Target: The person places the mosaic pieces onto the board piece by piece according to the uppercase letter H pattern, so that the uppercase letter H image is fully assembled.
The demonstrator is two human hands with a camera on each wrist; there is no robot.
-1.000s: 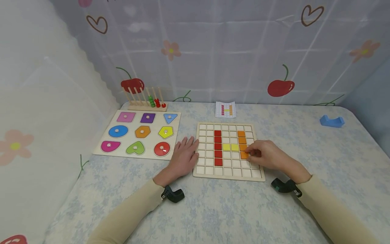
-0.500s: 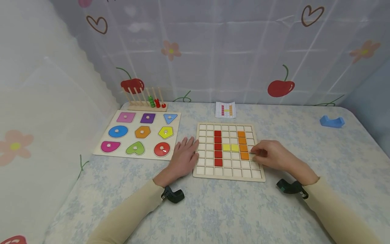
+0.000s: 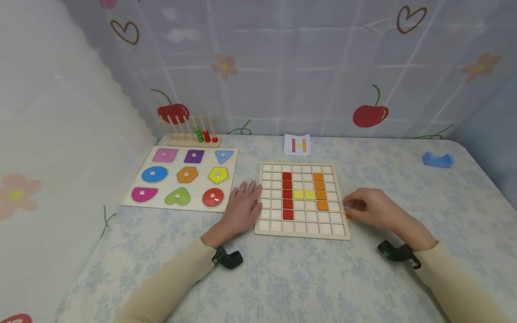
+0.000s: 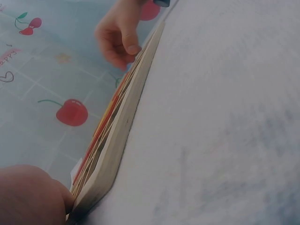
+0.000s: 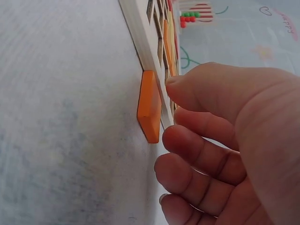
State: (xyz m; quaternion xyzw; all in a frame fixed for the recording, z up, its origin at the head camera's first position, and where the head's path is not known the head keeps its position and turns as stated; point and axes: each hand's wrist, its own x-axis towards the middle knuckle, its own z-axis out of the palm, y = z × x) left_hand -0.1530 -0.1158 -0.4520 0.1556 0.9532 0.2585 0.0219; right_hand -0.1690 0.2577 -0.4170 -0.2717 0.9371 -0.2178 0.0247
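Observation:
A square wooden grid board [image 3: 300, 236] lies on the table with a column of red tiles [image 3: 287, 194], two yellow tiles [image 3: 304, 194] and a column of orange tiles [image 3: 319, 185] in its cells. My left hand [image 3: 241, 208] rests at the board's left edge, fingers straight. Just off the right edge, my right hand [image 3: 375, 208] hovers with bent fingers over a loose orange tile [image 5: 149, 105], which lies on the cloth against the board. In the right wrist view, thumb and fingers stand apart, holding nothing.
A shape puzzle board [image 3: 201, 187] with knobbed pieces lies at left, a peg bead rack [image 3: 190, 142] behind it. Beyond the grid sits a printed pattern card [image 3: 297, 152]. A blue cradle-shaped piece [image 3: 438, 160] stands at the far right.
My right hand has moved right, from the orange column to just outside the board. The lowest orange tile now shows uncovered in its cell. My left hand stays put.

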